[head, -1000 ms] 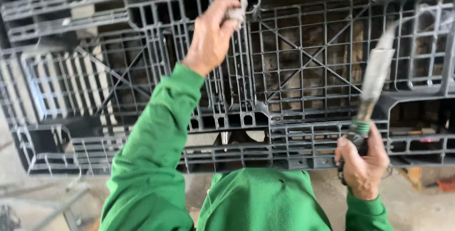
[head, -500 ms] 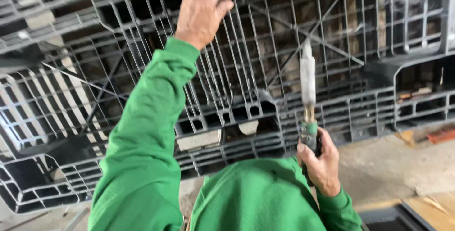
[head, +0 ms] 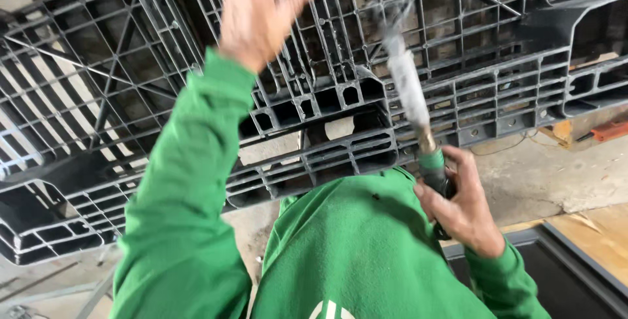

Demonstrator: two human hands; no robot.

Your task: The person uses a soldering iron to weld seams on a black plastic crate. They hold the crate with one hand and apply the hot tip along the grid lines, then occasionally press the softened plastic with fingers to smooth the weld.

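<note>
Gripping a tool (head: 411,100), right hand (head: 463,209) beside pallet (head: 314,116).

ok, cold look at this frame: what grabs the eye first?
The dark plastic pallet fills the upper frame, its ribbed grid facing the camera. In front of it, the left hand is raised, blurred, fingers spread, on a bright green sleeve. Lower right, the right hand grips a green-handled tool whose pale, caked blade points up at the pallet.
</note>
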